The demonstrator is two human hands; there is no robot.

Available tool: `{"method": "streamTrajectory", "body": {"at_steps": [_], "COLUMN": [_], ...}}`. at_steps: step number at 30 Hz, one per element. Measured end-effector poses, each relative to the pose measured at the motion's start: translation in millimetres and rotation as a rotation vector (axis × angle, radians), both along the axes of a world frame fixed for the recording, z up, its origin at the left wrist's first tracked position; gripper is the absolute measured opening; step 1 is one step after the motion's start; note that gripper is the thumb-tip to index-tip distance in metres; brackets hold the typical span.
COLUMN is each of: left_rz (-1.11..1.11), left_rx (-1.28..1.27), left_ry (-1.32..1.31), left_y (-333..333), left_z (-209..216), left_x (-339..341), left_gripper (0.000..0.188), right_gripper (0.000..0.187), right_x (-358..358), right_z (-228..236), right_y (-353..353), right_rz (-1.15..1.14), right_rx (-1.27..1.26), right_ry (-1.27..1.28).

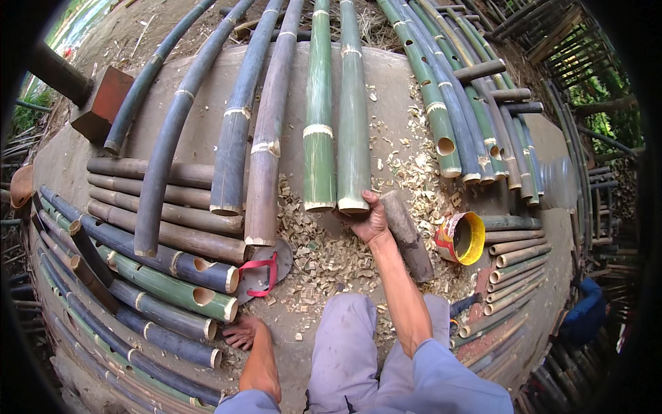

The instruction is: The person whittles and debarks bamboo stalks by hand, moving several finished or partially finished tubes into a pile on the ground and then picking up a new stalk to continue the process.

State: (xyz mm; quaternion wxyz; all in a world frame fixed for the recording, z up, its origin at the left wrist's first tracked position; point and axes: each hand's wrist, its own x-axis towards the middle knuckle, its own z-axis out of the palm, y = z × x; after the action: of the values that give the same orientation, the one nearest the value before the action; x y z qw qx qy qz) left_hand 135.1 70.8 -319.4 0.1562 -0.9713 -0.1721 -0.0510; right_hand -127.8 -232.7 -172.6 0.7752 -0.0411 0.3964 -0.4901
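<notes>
My right hand [367,219] is closed round the near end of a green bamboo pole [353,138], its thumb on top and its other fingers partly hidden beneath. Just left of that lies another green bamboo pole [318,145], also pointing away from me. A short thick wooden piece [408,238] rests right beside my right wrist. Low on the left, my left hand [243,333] is spread out at the ground, near the cut ends of notched bamboo poles [207,297]. It holds nothing.
Wood chips [331,252] cover the ground before my knees. A sandal with a red strap [267,272] lies among them. To the right stand a yellow-rimmed tin [469,238] and holed bamboo poles [441,131]. Shorter poles [172,224] are stacked left, near a reddish block [103,103].
</notes>
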Motion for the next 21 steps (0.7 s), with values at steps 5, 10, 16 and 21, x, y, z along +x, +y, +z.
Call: {"method": "streamTrajectory", "body": {"at_steps": [5, 10, 16, 21], "left_rz": [0.045, 0.003, 0.014, 0.001], "left_rx": [0.031, 0.063, 0.094, 0.098], "left_ry": [-0.05, -0.001, -0.02, -0.015], "left_y": [25.3, -6.7, 10.9, 14.4], "left_z": [-19.9, 5.8, -10.3, -19.0], "left_x": [22.1, -2.9, 8.7, 10.9], "left_gripper": [0.062, 0.062, 0.062, 0.063], "right_gripper": [0.081, 0.095, 0.079, 0.071], "right_x": [31.9, 14.6, 22.9, 14.2], "right_z": [11.6, 8.0, 3.5, 8.6], "right_y": [-7.9, -6.3, -5.4, -1.5], "right_rz": [0.221, 0.165, 0.083, 0.013], "right_rx": [-0.228, -0.346, -0.283, -0.214], "right_ry": [0.94, 1.165, 0.769, 0.6]}}
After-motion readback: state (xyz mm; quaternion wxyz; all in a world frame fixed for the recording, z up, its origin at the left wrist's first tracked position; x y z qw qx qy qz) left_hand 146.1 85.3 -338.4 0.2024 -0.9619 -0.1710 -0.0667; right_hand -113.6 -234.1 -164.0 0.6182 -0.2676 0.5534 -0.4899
